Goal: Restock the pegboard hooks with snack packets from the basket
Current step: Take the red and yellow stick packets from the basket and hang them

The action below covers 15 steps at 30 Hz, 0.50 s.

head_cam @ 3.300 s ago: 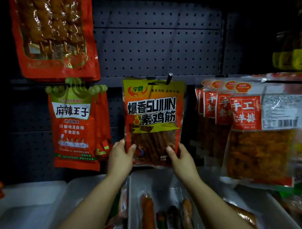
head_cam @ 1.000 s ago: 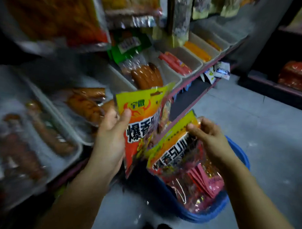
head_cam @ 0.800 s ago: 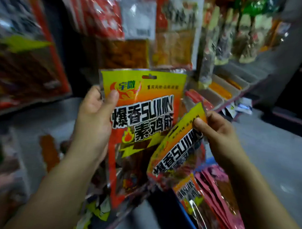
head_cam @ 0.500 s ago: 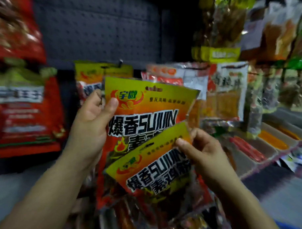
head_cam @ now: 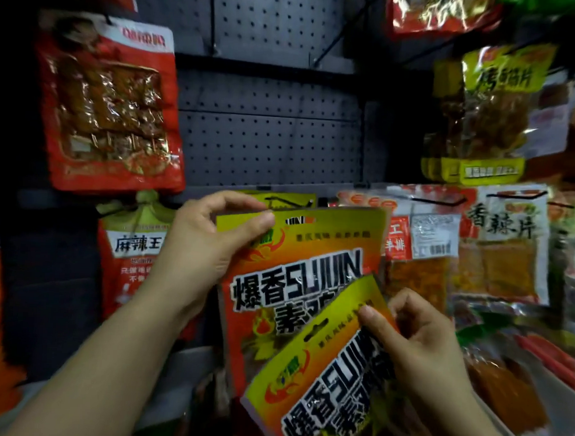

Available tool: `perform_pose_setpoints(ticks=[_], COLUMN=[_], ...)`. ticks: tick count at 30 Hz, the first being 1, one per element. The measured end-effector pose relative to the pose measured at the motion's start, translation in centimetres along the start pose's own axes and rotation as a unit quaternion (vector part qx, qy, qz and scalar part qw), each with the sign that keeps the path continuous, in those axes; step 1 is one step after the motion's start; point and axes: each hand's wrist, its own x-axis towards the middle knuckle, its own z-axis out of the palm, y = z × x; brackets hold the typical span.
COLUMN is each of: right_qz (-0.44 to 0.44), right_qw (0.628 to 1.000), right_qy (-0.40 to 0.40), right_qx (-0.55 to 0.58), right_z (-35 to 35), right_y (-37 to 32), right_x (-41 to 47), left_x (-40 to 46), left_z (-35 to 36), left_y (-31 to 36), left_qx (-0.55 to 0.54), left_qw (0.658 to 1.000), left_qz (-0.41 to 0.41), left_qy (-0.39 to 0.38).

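The left hand [head_cam: 197, 247] pinches the upright packet [head_cam: 297, 283] at its top corner, hang slot just right of the fingertips, hook [head_cam: 288, 201] directly behind; the right hand [head_cam: 418, 346] pinches a tilted second packet [head_cam: 326, 382] lower.

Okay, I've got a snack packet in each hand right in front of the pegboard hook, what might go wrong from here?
Two likely risks.

1. The left hand pinches only the top corner of the upright packet, so its hang hole could miss the hook or the packet could slip.

2. The right hand holds the tilted packet across the upright one's lower front; it may snag or drop onto the trays below.
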Motion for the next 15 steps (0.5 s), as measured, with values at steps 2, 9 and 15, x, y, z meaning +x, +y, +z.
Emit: perform_pose_setpoints(ticks=[2,9,15], right_qz=[0.003,0.013,0.04], right_qw=[1.0,1.0,0.998], right_qy=[0.015,0.016,-0.015], right_qx=[0.01,0.007,0.05], right_z=[-0.2,-0.4,0.0], right_y=[0.0,-0.1,1.3], right_x=[0.2,2.0,3.1], left_x=[0.3,2.6,3.3], left_z=[0.8,2.7,2.4], left_y=[0.4,-0.1,-2.0], left_qx=[0.026,0.006,0.029], left_qw=[1.0,0.998,0.995], left_qz=[0.015,-0.022,-0.055], left_qy=[0.006,0.055,0.076])
